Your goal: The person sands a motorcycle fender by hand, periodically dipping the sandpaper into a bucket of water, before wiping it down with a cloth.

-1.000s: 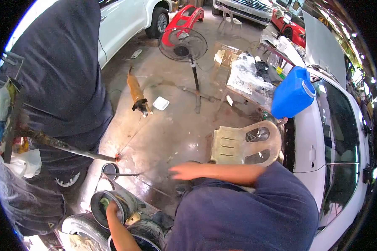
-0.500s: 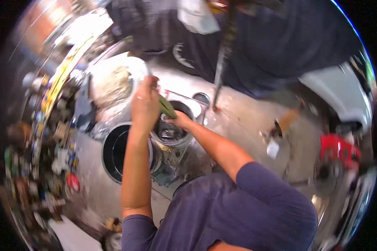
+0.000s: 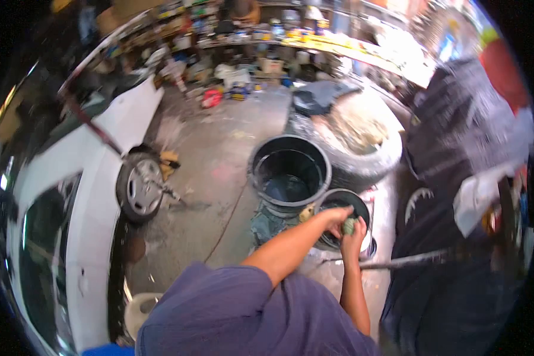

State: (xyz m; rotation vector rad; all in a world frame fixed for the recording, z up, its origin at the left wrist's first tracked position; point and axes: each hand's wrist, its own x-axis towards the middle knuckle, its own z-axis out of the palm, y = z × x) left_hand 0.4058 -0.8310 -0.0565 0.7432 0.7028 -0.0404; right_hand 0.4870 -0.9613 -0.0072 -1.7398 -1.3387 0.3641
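My left hand point(image 3: 337, 219) and my right hand point(image 3: 355, 233) are close together over a bucket point(image 3: 362, 204). Between them is a crumpled green cloth point(image 3: 348, 226), with the fingers of both hands closed around it. Dark contents show inside the bucket, though my hands hide part of them. Just beyond and to the left stands a larger black tub point(image 3: 255, 172) with what looks like dark liquid in it. A yellowish object point(image 3: 306, 212) sits between the two containers.
A big plastic-wrapped bundle point(image 3: 391, 155) lies beyond the tub. White car point(image 3: 95, 225) with a wheel point(image 3: 141, 185) at left. Dark draped cover point(image 3: 442, 279) and a bar point(image 3: 403, 260) at right. Cluttered shelves point(image 3: 249, 41) stand at the back; a pale stool point(image 3: 137, 311) is lower left.
My view has swung to the left, bringing the white car and shelves into sight. The green cloth, stretched between my hands before, is now bunched up with both hands closer together.
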